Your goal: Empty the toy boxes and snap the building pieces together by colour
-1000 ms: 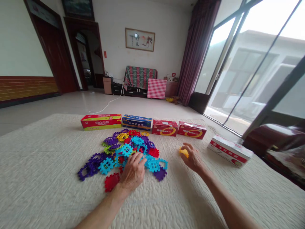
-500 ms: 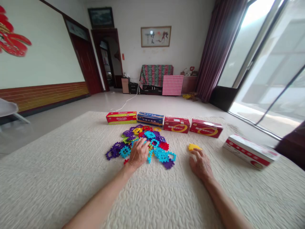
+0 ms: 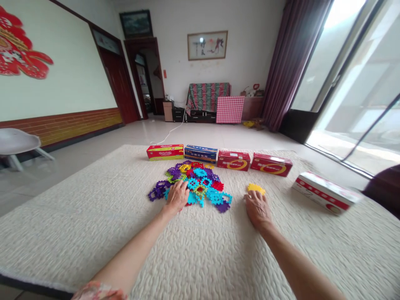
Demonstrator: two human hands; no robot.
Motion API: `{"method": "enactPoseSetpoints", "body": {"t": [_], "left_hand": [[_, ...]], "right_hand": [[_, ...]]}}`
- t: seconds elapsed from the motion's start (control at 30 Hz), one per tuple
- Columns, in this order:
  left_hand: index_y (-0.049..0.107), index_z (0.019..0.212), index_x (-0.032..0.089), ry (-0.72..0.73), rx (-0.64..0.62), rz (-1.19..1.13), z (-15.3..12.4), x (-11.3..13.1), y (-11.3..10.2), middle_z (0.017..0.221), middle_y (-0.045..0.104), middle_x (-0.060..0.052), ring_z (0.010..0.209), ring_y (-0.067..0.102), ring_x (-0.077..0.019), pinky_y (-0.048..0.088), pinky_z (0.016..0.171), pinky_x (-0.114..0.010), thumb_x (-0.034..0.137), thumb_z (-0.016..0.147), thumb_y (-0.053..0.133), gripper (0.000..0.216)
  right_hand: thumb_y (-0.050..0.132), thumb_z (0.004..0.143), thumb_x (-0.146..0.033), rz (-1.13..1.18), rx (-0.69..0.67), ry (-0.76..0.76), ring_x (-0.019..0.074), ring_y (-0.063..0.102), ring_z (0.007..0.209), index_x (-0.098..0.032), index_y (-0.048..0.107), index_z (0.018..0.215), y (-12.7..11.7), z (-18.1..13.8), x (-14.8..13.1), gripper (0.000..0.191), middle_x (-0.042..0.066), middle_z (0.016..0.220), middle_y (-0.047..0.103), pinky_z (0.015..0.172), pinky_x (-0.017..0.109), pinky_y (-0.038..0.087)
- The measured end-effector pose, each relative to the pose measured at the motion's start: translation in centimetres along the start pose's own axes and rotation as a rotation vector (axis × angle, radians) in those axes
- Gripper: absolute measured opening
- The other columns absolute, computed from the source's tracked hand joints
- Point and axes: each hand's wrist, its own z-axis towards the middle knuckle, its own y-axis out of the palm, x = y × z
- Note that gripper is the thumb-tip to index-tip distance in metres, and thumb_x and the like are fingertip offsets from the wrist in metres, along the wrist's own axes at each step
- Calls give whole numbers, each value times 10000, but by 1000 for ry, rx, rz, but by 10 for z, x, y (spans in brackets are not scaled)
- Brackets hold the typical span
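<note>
One yellow notched plastic tile [image 3: 255, 187] sits apart at the right hand [image 3: 258, 209], toward the quilted cream cover [image 3: 206, 254]'s far edge, the multicoloured heap of notched plastic tiles [image 3: 200, 190] remaining beside it, left hand [image 3: 177, 196] on it, can't tell either grip.

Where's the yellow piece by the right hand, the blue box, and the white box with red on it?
Yellow piece [image 3: 256, 187]: head view, on its uncovered far part.
Blue box [image 3: 200, 155]: head view, middle of its long front.
White box [image 3: 321, 196]: head view, on its long printed side.
</note>
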Motion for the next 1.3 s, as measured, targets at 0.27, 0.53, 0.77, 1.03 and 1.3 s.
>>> {"method": "enactPoseSetpoints", "body": {"t": [0.27, 0.53, 0.77, 1.03, 1.3], "left_hand": [[606, 1200, 178, -50, -26, -79, 22, -38, -21, 1197, 637, -83, 1115, 580, -185, 428, 996, -308, 160, 892, 385, 380], [716, 970, 255, -79, -188, -80, 34, -77, -20, 1029, 722, 2, 984, 652, -171, 473, 900, -241, 255, 794, 559, 236], [617, 1186, 181, -53, -223, -106, 29, -67, -9, 1180, 665, -82, 1116, 594, -229, 428, 983, -307, 332, 793, 569, 424], [648, 1128, 194, 5, -219, -146, 26, -62, -5, 1133, 681, -57, 1046, 616, -211, 450, 955, -304, 223, 736, 582, 399], [642, 1132, 178, -99, -128, -151, 23, -53, 0, 1114, 692, -71, 1036, 627, -214, 466, 944, -321, 224, 759, 580, 381]], "right_hand": [[406, 883, -159, 168, -72, 425, 252, 525, 988, -178, 646, 1085, 3, -9, -31, 315, 108, 1114, 598, 806, 329, 371], [375, 907, -198, 135, -50, 439, 281, 523, 990, -152, 630, 1068, 2, -10, -40, 306, 138, 1069, 583, 795, 362, 364], [372, 900, -184, 125, -34, 418, 273, 519, 977, -156, 627, 1078, 8, -11, -38, 312, 133, 1056, 580, 809, 355, 354], [378, 897, -181, 108, -18, 408, 262, 517, 949, -157, 633, 1041, 9, -11, -38, 295, 125, 1034, 586, 800, 340, 345], [367, 912, -195, 104, -16, 408, 256, 511, 951, -156, 633, 1025, 7, -12, -39, 291, 125, 1027, 582, 799, 333, 339]]}}
